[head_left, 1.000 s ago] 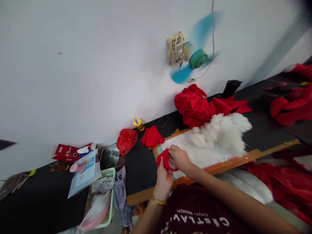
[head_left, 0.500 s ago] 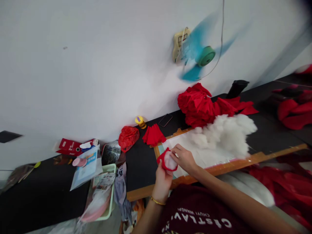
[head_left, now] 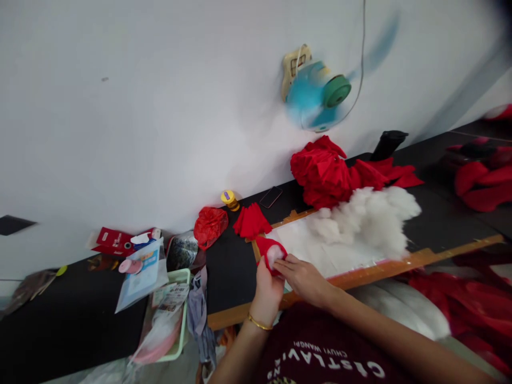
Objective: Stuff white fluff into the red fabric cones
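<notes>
My left hand (head_left: 269, 288) is closed around a small red cloth pouch (head_left: 264, 246), whose mouth faces me. White fluffy stuffing (head_left: 273, 255) fills the mouth. The fingers of my right hand (head_left: 302, 274) are pressed together at the pouch's mouth, touching the stuffing; its thumb is hidden. Beyond the hands, a white sheet (head_left: 296, 234) edged with brown tape lies on the black table. A heap of loose white stuffing (head_left: 368, 218) rests on the sheet. Behind the pouch is a small fanned stack of red cloth pieces (head_left: 253, 221).
A large red cloth pile (head_left: 322, 170) stands behind the stuffing, under a spinning wall fan (head_left: 336, 92). Near the wall are a phone (head_left: 271, 197), a yellow-lidded jar (head_left: 230, 200) and a red plastic bag (head_left: 210, 226). A green basket (head_left: 184, 309) stands at the left.
My right fingers have moved down and in against the stuffing at the mouth. The pouch has turned, so more red cloth shows above and less white stuffing is visible.
</notes>
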The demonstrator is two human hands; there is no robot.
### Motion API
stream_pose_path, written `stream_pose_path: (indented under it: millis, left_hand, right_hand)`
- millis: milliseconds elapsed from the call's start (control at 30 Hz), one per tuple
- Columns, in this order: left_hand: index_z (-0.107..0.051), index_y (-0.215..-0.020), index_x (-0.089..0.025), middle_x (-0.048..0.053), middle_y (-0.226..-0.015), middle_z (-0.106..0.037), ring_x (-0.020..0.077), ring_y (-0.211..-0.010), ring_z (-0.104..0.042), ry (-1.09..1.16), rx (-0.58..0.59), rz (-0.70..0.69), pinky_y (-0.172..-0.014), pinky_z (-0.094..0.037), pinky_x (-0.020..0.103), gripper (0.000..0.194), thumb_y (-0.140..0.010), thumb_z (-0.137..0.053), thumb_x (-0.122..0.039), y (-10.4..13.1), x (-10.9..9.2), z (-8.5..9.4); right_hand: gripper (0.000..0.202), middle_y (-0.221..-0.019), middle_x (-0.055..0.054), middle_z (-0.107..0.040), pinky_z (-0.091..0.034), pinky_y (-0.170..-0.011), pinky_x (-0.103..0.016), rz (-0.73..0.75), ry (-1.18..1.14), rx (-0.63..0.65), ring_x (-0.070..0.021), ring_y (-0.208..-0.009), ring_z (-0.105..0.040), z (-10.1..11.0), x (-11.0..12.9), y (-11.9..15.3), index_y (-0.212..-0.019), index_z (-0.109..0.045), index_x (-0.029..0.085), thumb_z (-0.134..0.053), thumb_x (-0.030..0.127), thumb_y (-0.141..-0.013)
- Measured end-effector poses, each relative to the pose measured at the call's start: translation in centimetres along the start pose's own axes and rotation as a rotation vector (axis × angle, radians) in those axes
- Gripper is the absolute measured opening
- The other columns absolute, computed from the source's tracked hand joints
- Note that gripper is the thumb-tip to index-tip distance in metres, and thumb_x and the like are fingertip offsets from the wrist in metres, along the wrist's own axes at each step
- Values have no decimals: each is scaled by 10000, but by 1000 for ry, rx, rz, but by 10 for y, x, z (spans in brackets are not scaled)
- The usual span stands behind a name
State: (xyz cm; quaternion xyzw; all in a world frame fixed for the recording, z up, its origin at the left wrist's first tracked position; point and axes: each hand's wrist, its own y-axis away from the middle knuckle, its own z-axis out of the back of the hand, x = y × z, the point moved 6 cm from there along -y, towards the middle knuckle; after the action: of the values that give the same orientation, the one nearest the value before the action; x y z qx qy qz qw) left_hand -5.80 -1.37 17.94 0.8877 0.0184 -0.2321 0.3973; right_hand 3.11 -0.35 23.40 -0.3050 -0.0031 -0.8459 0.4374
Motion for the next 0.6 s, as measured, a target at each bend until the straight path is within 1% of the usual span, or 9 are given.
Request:
stream_pose_path:
  millis: [67,133,200,233,300,367,467,533,600]
  left_hand:
    - [-652,-770,-158,17,-713,-661,105,-623,-601,-14,1,-20,-711,-514,215,147,-871,-567,-224,-1,1,-3]
    - [-665,-819,-151,26,-749,-676,112,-661,-624,-33,4,-30,-756,-515,225,149,-881,-574,-251,0,2,-5]
    - [-674,-864,-140,42,-783,-694,129,-693,-645,-45,10,-32,-778,-523,249,174,-882,-594,-293,3,1,-7]
    - [-677,-885,-136,50,-803,-704,139,-711,-655,-45,16,-35,-790,-527,264,187,-878,-605,-309,4,0,-8]
    - [-681,-920,-133,62,-845,-720,154,-753,-672,-49,24,-68,-824,-530,285,208,-867,-629,-327,7,-3,-10]
    - [-683,-973,-124,84,-905,-732,173,-823,-688,-77,52,-101,-870,-523,303,241,-851,-658,-331,9,-5,-11]
    - [-668,-1063,-127,115,-1009,-732,218,-954,-695,-147,78,-168,-927,-510,343,326,-827,-694,-351,11,0,-10]
    - [-654,-1109,-160,114,-1092,-720,237,-1044,-677,-178,53,-254,-965,-494,354,350,-822,-706,-353,12,4,-7]
    - [-647,-1128,-196,102,-1153,-706,234,-1116,-649,-168,47,-288,-1001,-471,335,345,-820,-713,-334,13,10,-7]
  right_hand:
    - [426,-1241,-158,-675,-544,-910,-416,-13,33,9,-267,-1085,-615,-8,-2,2,-1289,-605,121,-484,57,-887]
    - [447,-1271,-178,-656,-543,-919,-426,-27,36,29,-279,-1121,-605,-11,-5,5,-1298,-595,99,-487,44,-868]
    - [446,-1255,-164,-667,-544,-913,-416,-44,-28,20,-271,-1123,-606,-6,-7,8,-1282,-606,122,-485,43,-861]
    - [422,-1215,-146,-687,-544,-904,-406,-67,-83,-13,-259,-1099,-616,-1,-9,9,-1256,-623,147,-481,56,-870]
    - [339,-1094,-113,-724,-547,-864,-376,-166,-221,-123,-229,-987,-650,11,-15,11,-1186,-655,186,-475,118,-907]
    - [281,-999,-93,-738,-553,-778,-334,-301,-391,-217,-202,-847,-674,18,-23,13,-1154,-661,196,-496,211,-927]
    - [297,-965,-76,-746,-541,-697,-298,-417,-609,-220,-193,-768,-681,12,-26,8,-1129,-659,190,-578,321,-875]
    - [262,-913,-59,-739,-528,-709,-295,-447,-684,-215,-199,-780,-672,7,-27,5,-1022,-678,184,-584,368,-861]
    - [265,-837,-45,-719,-512,-715,-294,-489,-742,-238,-196,-762,-651,3,-31,4,-899,-677,180,-551,412,-877]
